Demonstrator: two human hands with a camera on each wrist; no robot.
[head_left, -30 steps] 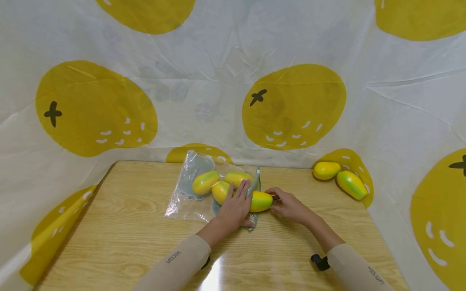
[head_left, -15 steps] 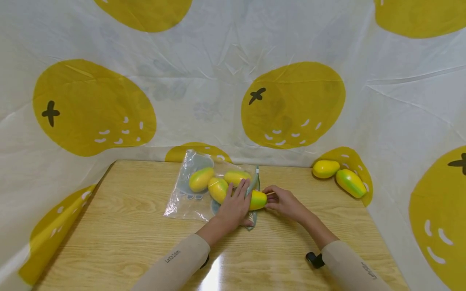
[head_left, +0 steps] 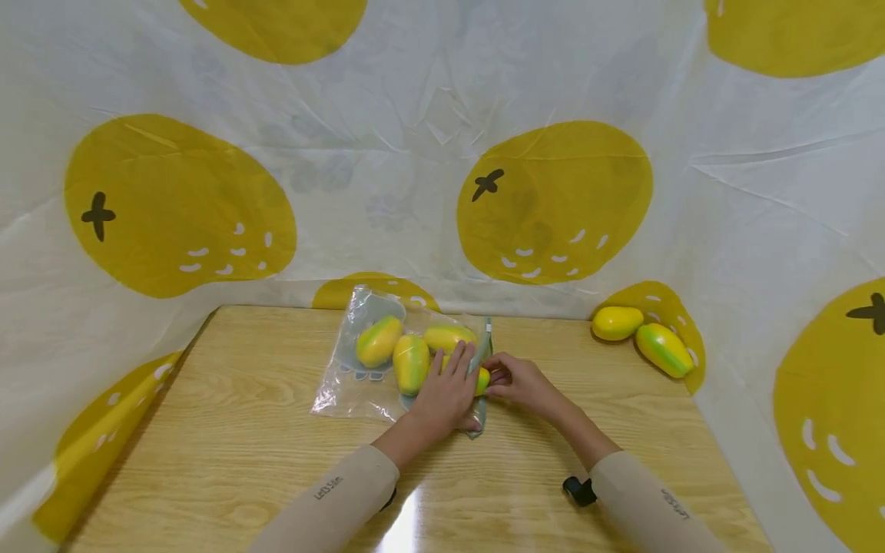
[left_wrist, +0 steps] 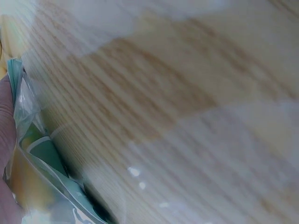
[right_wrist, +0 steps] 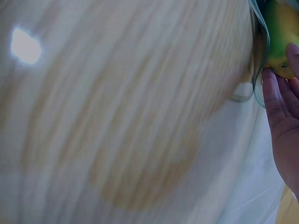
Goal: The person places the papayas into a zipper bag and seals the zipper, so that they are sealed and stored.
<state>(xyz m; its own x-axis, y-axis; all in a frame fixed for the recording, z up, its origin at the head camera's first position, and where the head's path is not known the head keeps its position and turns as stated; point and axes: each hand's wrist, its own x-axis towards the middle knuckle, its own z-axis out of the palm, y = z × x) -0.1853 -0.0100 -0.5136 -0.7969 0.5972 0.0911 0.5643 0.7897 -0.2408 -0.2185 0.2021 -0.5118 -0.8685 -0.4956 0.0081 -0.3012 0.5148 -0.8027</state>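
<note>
A clear zip bag (head_left: 332, 395) with grey-green prints lies on the table, its mouth facing right. Several yellow-green papayas (head_left: 412, 364) show through its plastic. My left hand (head_left: 442, 395) rests over the bag near the mouth with fingers straight and spread, covering part of the fruit beneath. At the bag's opening, my right hand (head_left: 522, 384) has thumb and fingertips around the outer end of another papaya (right_wrist: 282, 39); most of that fruit is inside. The bag's green edge (left_wrist: 16, 79) stands beside my left hand in the left wrist view.
Two more papayas (head_left: 618, 323) lie against the cloth at the table's back right corner. A white cloth (head_left: 387, 200) printed with big yellow fruit walls the wooden table (head_left: 228, 453) at the back and sides.
My right hand has moved left, and the papaya at its fingertips has gone deeper into the bag. Papayas inside have shifted left and one has turned. My left hand has stayed in place.
</note>
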